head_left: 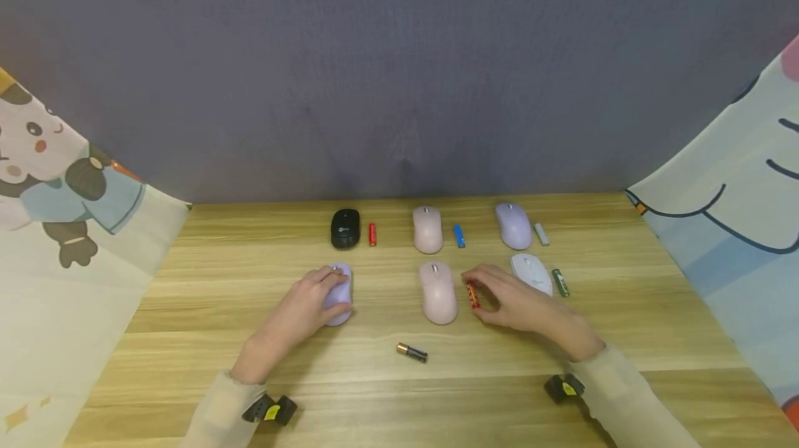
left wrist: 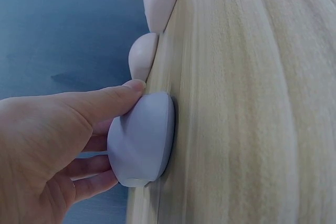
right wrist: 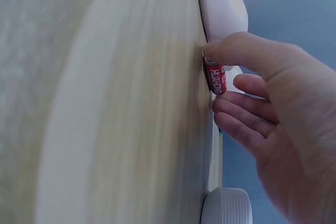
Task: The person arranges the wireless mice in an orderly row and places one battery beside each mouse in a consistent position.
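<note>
My left hand (head_left: 307,295) grips a light purple mouse (head_left: 339,295) by its sides, thumb on the right, and the mouse sits on the wooden table. In the left wrist view that mouse (left wrist: 144,137) lies between thumb and fingers. With thumb and fingers at its two ends, my right hand (head_left: 508,297) pinches a red battery (head_left: 473,295) on the table. The right wrist view shows white lettering on this battery (right wrist: 215,77). Just left of it is a pink mouse (head_left: 439,293). A white mouse (head_left: 532,274) lies behind the right hand, partly covered by it.
Along the back stand a black mouse (head_left: 346,229), a red battery (head_left: 372,234), another pink mouse (head_left: 427,229), a blue battery (head_left: 459,236), a purple mouse (head_left: 514,226) and a grey battery (head_left: 542,234). A green battery (head_left: 560,282) lies right; a black-and-gold battery (head_left: 412,352) lies in front.
</note>
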Demonstrator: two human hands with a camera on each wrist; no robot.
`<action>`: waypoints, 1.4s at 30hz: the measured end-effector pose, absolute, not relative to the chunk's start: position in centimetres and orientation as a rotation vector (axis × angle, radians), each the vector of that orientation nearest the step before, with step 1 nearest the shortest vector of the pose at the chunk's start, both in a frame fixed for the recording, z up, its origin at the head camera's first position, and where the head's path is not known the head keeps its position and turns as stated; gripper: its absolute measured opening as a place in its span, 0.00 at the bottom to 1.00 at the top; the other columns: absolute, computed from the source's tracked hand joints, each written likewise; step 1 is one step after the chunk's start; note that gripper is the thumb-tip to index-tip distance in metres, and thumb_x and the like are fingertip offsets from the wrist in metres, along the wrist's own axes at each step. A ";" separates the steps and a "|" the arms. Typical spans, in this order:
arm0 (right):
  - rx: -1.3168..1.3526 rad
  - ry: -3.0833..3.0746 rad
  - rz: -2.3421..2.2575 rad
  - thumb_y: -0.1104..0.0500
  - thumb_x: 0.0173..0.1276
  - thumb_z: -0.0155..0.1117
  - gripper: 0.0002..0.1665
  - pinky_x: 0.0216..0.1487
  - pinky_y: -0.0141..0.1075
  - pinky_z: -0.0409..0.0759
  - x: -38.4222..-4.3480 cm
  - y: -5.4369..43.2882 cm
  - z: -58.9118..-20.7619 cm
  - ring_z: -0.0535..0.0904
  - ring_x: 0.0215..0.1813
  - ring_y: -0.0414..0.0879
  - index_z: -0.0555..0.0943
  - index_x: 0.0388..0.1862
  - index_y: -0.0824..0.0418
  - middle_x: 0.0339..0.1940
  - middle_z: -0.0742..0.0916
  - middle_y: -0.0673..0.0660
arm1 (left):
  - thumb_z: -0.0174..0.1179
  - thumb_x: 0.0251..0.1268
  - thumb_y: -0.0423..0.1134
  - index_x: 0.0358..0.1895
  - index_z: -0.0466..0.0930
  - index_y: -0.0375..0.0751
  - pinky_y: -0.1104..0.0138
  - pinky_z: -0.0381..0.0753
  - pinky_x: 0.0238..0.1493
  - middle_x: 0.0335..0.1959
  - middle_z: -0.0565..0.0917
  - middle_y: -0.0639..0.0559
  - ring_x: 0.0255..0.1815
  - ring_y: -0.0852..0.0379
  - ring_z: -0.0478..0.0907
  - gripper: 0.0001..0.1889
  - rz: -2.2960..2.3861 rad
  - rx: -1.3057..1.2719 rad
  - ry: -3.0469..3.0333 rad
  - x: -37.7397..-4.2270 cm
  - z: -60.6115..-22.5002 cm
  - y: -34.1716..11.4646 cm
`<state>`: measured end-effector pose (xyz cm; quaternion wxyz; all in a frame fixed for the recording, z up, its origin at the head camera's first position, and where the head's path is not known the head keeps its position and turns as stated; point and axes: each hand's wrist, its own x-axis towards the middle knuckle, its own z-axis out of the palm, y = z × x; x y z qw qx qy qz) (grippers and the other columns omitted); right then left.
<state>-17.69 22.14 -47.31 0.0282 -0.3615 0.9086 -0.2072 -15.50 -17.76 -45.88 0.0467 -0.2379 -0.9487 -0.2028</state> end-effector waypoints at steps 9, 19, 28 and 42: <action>-1.095 2.870 -0.621 0.50 0.68 0.72 0.35 0.70 0.57 0.77 -17.2 22.8 -47.2 0.77 0.69 0.60 0.75 0.68 0.67 0.66 0.82 0.62 | 0.78 0.56 0.46 0.57 0.82 0.30 0.50 0.87 0.57 0.58 0.83 0.36 0.58 0.38 0.82 0.30 -0.619 -0.727 -2.892 -15.5 -45.9 -17.8; -1.105 2.937 -0.583 0.48 0.67 0.74 0.36 0.70 0.55 0.78 -17.1 23.4 -46.9 0.78 0.68 0.59 0.76 0.68 0.65 0.65 0.83 0.62 | 0.78 0.56 0.46 0.56 0.83 0.30 0.50 0.87 0.56 0.57 0.84 0.37 0.57 0.39 0.83 0.30 -0.615 -0.736 -2.878 -15.5 -45.9 -17.8; -1.131 2.998 -0.564 0.50 0.65 0.76 0.35 0.67 0.58 0.79 -17.1 24.3 -46.9 0.80 0.64 0.59 0.78 0.66 0.65 0.63 0.84 0.62 | 0.78 0.57 0.47 0.57 0.83 0.30 0.50 0.87 0.57 0.58 0.84 0.36 0.58 0.39 0.83 0.30 -0.611 -0.725 -2.895 -15.5 -45.9 -17.7; -1.189 3.101 -0.537 0.56 0.62 0.77 0.31 0.63 0.60 0.79 -17.2 25.8 -47.4 0.79 0.62 0.60 0.80 0.62 0.65 0.61 0.84 0.63 | 0.78 0.57 0.46 0.56 0.83 0.30 0.50 0.88 0.55 0.56 0.84 0.37 0.56 0.39 0.82 0.29 -0.579 -0.747 -2.886 -15.3 -45.9 -17.8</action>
